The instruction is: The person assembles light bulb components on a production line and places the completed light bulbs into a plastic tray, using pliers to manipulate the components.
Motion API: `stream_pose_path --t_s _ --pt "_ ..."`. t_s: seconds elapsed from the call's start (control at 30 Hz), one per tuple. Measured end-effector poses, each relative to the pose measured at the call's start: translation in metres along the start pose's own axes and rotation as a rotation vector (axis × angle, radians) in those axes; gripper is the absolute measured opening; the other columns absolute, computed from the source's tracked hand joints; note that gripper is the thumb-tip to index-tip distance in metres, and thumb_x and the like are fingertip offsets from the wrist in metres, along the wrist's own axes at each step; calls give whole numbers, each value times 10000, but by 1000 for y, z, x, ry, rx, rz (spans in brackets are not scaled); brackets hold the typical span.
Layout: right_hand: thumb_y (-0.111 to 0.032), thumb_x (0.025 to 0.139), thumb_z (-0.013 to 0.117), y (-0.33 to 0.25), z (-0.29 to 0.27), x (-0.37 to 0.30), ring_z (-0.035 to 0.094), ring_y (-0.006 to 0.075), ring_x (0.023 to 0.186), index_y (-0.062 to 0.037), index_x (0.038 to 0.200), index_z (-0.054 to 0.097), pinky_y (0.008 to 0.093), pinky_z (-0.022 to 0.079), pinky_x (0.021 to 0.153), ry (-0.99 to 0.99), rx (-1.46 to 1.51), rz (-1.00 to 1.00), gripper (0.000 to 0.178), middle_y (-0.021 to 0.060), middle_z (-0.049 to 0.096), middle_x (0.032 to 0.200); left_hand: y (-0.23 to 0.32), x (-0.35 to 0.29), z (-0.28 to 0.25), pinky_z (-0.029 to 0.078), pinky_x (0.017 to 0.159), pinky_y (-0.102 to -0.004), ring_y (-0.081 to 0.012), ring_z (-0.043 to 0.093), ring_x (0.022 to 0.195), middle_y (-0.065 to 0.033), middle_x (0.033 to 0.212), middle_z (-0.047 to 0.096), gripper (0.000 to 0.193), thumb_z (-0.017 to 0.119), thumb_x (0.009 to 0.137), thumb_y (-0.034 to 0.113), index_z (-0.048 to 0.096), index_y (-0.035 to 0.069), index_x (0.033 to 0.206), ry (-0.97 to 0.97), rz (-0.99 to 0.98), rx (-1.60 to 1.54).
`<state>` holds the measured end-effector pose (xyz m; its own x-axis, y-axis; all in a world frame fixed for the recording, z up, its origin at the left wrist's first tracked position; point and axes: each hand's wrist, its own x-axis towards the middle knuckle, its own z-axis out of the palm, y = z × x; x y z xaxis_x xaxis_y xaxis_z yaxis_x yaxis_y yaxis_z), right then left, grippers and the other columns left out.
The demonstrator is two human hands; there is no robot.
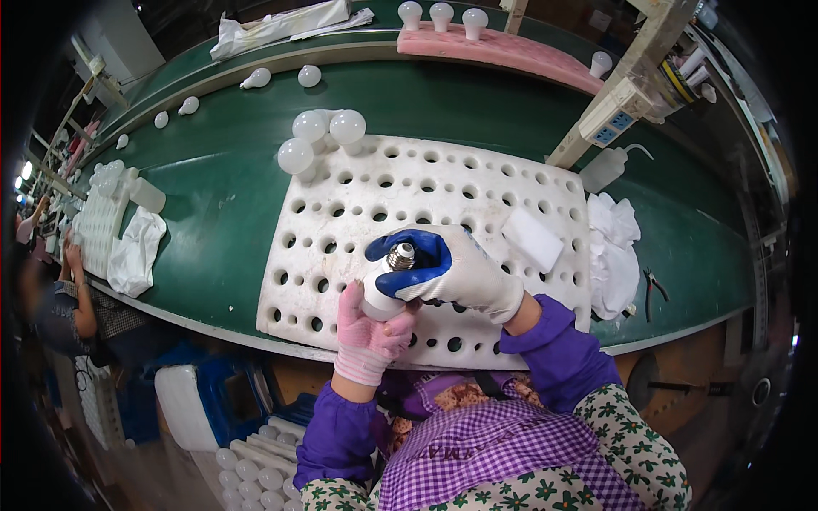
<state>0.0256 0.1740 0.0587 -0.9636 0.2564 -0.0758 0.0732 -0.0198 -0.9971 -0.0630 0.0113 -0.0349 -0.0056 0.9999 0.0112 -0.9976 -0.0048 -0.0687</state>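
A white light bulb (381,294) with a metal screw base pointing up is held between both hands over the near edge of a white foam tray (358,213) full of round holes. My left hand (368,334), in a pink glove, grips the bulb's body from below. My right hand (447,271), in a white glove with blue fingertips, wraps over the bulb near its screw base. Three white bulbs (317,136) stand at the tray's far left corner.
The tray lies on a green conveyor belt (213,204). A white sponge block (532,239) rests on the tray's right side, white rags (615,255) and pliers (653,288) beside it. Loose bulbs lie farther along the belt; a pink foam strip (503,48) holds more. Another person works at far left.
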Motion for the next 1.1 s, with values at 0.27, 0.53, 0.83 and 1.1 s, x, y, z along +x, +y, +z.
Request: stream_pose_path --t_s 0.27,0.53,0.83,1.1 --pt "-183 764 802 5 -3 -1 631 71 804 -27 1085 687 227 523 730 93 13 -99 375 40 701 906 -14 2 28 519 876 -353 -232 586 1020 -116 1248 479 733 767 697 22 354 96 1299 377 671 1052" --pt "-239 912 655 -1 4 -2 525 46 444 -31 1006 675 194 390 391 210 244 188 230 -16 597 653 -19 9 42 498 853 -311 -189 556 1031 -115 1172 499 693 775 653 29 411 52 1242 637 877 1655" --pt "-181 913 625 4 -2 -5 582 51 620 -27 1153 643 191 459 562 65 86 20 286 27 661 851 0 0 46 477 476 -215 -127 573 609 -116 944 587 657 780 662 89 442 64 1225 537 489 904" --pt "-209 917 629 1 -14 -3 598 114 884 -18 1214 607 242 491 812 58 112 -103 353 38 661 1090 2 11 53 516 709 -253 -136 590 889 -78 1044 557 670 816 652 130 449 36 1205 521 451 1118"
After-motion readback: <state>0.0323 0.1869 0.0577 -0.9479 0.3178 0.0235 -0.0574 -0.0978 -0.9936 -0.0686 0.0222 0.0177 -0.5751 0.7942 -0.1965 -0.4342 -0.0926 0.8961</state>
